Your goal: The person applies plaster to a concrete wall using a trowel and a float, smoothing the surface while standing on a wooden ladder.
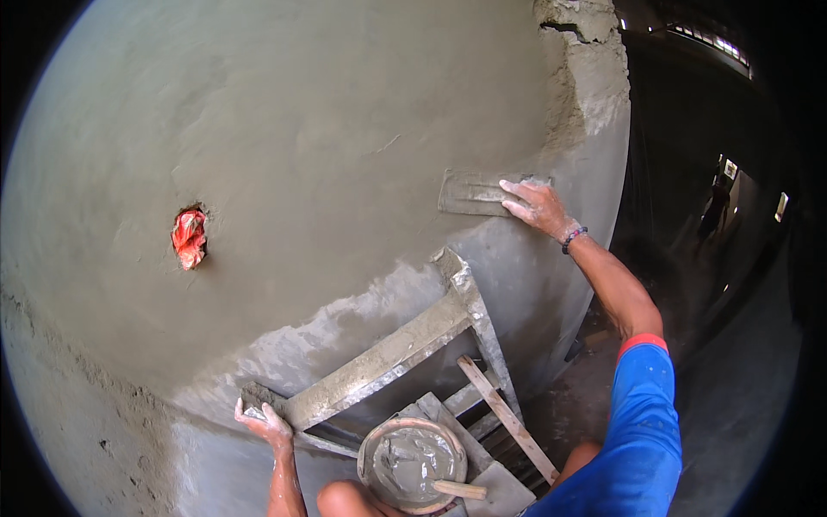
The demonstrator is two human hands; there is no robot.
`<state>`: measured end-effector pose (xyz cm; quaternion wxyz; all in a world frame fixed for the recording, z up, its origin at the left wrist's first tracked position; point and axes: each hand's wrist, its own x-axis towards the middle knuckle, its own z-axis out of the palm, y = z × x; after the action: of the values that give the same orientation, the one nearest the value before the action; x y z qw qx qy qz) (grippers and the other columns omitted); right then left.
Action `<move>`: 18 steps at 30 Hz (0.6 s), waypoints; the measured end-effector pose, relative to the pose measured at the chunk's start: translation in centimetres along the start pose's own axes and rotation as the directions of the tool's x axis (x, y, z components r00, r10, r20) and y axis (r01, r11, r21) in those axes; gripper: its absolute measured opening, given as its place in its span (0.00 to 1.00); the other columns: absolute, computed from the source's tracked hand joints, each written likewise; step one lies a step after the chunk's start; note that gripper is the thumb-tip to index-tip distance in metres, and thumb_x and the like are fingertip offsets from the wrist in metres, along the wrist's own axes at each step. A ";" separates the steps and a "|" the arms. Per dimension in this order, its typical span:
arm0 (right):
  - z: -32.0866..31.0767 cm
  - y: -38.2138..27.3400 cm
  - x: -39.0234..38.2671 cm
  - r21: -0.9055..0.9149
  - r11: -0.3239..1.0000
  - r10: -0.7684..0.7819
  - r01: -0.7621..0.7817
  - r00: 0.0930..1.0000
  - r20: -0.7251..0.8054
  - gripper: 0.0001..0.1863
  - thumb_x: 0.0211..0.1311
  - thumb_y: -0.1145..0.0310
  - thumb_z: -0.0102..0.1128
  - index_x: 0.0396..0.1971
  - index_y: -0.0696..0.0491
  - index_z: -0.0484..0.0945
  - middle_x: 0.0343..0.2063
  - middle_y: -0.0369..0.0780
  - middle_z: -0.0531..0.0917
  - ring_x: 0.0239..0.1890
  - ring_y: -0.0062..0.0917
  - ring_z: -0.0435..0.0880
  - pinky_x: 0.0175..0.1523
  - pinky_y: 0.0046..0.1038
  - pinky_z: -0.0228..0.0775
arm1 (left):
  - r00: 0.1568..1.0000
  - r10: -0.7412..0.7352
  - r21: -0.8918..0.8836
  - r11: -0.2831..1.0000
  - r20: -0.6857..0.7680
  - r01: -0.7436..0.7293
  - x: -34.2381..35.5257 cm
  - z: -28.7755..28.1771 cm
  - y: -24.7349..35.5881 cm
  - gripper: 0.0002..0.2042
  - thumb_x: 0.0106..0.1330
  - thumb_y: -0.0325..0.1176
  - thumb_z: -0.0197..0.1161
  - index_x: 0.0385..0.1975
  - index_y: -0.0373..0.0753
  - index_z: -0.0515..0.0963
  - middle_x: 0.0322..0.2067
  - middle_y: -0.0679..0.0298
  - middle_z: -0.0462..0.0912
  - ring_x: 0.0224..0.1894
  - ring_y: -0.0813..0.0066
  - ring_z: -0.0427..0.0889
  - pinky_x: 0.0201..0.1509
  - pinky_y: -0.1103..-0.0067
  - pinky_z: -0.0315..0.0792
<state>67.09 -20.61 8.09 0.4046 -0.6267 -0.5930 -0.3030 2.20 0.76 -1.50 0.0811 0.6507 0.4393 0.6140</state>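
Observation:
My right hand (538,208) grips the handle of a plastering float (465,191), a flat rectangular blade lying against the grey plastered wall (327,112). At the lower left, my left hand (265,424) is closed round the upper end of a mortar-caked ladder (379,362) that leans on the wall. Close to my knees, between the two arms, stands a round bucket (366,470) of wet grey mortar (412,461). A tool with a wooden handle (459,489) rests in it; its other end is sunk in the mortar.
Crumpled red plastic (189,238) fills a hole in the wall at left. Rough, broken plaster (594,69) runs along the wall's right edge. A loose wooden strip (508,420) lies across the ladder beside the bucket. A distant person (715,207) stands in the dark space at right.

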 end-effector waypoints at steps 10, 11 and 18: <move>-0.5 2.0 -7.4 -0.171 0.979 -0.036 0.114 0.916 0.401 0.23 0.60 0.60 0.67 0.55 0.47 0.79 0.32 0.42 0.82 0.34 0.40 0.84 0.41 0.37 0.79 | 0.998 0.067 0.115 0.991 -0.015 -0.064 0.3 0.6 -0.6 0.29 0.58 0.22 0.55 0.62 0.29 0.60 0.55 0.46 0.66 0.59 0.51 0.67 0.68 0.61 0.56; -0.7 1.9 -6.6 -0.060 0.997 -0.033 0.045 0.982 0.184 0.22 0.60 0.60 0.67 0.54 0.49 0.79 0.36 0.44 0.84 0.37 0.41 0.85 0.43 0.37 0.79 | 0.997 0.073 0.099 0.993 -0.024 -0.071 0.6 0.3 -0.8 0.28 0.58 0.22 0.55 0.62 0.29 0.59 0.55 0.46 0.66 0.58 0.51 0.67 0.68 0.61 0.57; -3.4 0.5 6.0 0.154 0.988 0.039 -0.028 0.996 -0.074 0.22 0.60 0.61 0.68 0.53 0.53 0.81 0.44 0.49 0.85 0.43 0.44 0.85 0.47 0.36 0.78 | 1.000 -0.009 0.020 1.000 0.011 0.009 -0.1 0.3 0.0 0.28 0.60 0.24 0.53 0.62 0.28 0.58 0.54 0.46 0.65 0.58 0.53 0.66 0.68 0.62 0.57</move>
<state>68.56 -20.55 14.85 0.4792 -0.5915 -0.5879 -0.2737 2.46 0.85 -1.64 0.0797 0.6529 0.4479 0.6056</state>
